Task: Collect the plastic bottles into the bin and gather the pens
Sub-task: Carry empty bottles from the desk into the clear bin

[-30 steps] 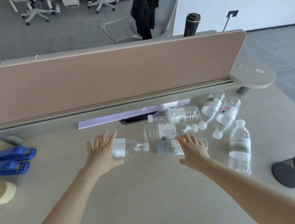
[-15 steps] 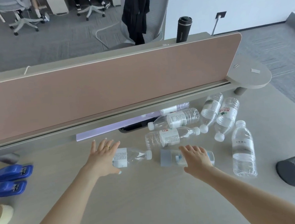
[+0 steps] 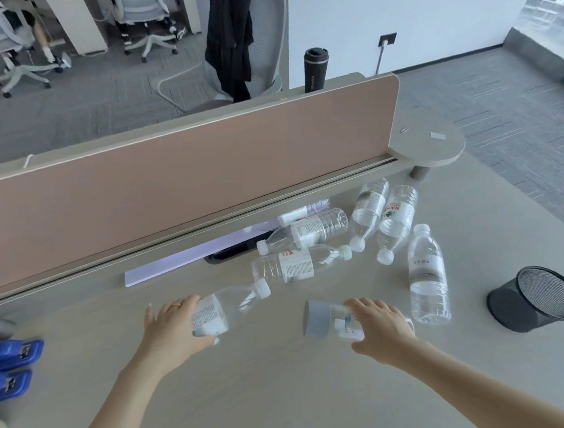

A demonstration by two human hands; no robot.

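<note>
A clear bottle (image 3: 229, 305) is gripped by the left hand (image 3: 174, 329), left of the black mesh bin (image 3: 537, 297). A grey-labelled bottle (image 3: 330, 318) is covered by the right hand (image 3: 380, 324), nearer the bin. Five more bottles (image 3: 427, 276) are scattered behind the bin's left side.

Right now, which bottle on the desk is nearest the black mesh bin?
The clear bottle lying just left of the mesh bin, cap pointing toward the divider; the others lie farther away.
</note>
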